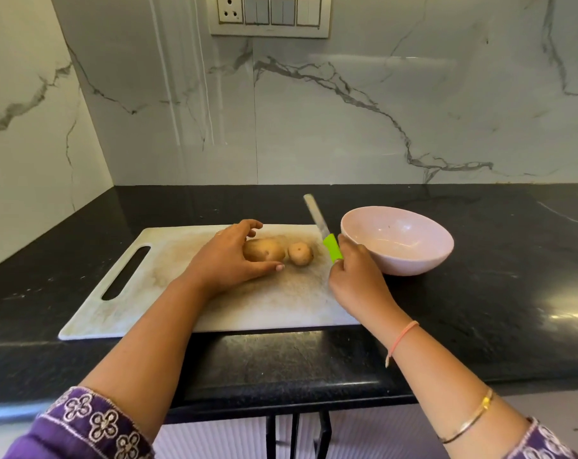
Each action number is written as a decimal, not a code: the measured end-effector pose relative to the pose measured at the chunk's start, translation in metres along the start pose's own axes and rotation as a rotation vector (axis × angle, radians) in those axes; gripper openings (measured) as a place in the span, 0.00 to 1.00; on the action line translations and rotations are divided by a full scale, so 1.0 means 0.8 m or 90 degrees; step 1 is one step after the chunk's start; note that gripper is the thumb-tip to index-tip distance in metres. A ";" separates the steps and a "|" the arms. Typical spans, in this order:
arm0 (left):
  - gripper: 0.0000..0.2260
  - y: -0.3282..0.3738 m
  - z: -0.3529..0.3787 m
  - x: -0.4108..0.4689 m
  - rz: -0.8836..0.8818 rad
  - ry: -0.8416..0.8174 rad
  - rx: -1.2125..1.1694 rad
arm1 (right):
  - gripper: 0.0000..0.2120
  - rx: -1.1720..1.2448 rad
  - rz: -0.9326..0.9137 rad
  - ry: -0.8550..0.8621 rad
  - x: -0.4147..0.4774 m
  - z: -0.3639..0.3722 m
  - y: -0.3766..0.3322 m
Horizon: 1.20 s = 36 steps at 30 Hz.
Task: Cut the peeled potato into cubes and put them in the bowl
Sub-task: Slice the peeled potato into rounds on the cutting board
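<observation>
My left hand (228,256) curls round the larger potato (264,248), pinning the smooth tan oval so it can't roll on the stained white plastic board (142,293). A smaller round potato (300,254) lies just beside it at 3 o'clock. My right hand (354,276) grasps the knife (320,226) by its green handle, steel blade toward 12 o'clock. The glossy pink bowl (407,263) waits at 3 o'clock on the black stone worktop (479,309), near for cubes.

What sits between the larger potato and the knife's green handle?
The smaller potato, on the cutting board between larger potato and knife; head view.
</observation>
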<state>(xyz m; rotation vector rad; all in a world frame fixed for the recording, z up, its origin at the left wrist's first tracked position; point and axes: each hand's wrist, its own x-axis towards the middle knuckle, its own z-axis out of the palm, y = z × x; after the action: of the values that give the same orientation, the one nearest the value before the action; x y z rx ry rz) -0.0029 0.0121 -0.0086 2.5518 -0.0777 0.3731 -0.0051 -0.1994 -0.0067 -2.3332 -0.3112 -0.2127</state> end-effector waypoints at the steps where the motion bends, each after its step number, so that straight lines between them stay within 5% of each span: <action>1: 0.34 -0.002 0.000 0.001 -0.007 -0.009 0.018 | 0.18 0.049 0.012 0.010 0.004 0.002 -0.002; 6: 0.25 -0.003 -0.002 0.005 -0.004 -0.014 0.027 | 0.07 0.139 0.055 0.016 0.016 0.007 -0.014; 13: 0.27 -0.037 -0.024 0.014 -0.097 0.044 0.036 | 0.16 0.224 0.080 0.034 0.018 0.011 -0.020; 19: 0.29 -0.047 -0.026 0.021 -0.120 0.009 0.020 | 0.14 0.243 0.076 0.031 0.019 0.013 -0.012; 23: 0.32 -0.041 -0.026 0.020 -0.080 0.030 0.052 | 0.15 0.249 0.076 0.034 0.017 0.013 -0.010; 27: 0.27 -0.003 -0.017 0.008 0.075 0.166 0.044 | 0.15 0.251 0.069 0.034 0.014 0.015 -0.007; 30: 0.25 0.027 0.012 0.008 0.171 0.057 0.034 | 0.15 0.258 0.067 0.043 0.015 0.015 -0.005; 33: 0.27 0.041 0.029 0.023 0.124 -0.103 0.015 | 0.15 0.276 0.071 0.045 0.017 0.015 -0.007; 36: 0.23 0.043 0.029 0.038 0.081 -0.136 -0.032 | 0.12 0.291 0.074 0.042 0.018 0.018 -0.007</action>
<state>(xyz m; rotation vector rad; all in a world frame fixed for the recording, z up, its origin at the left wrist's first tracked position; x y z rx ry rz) 0.0273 -0.0286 -0.0016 2.5352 -0.3264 0.1430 0.0080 -0.1833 -0.0096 -1.8815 -0.1688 -0.1435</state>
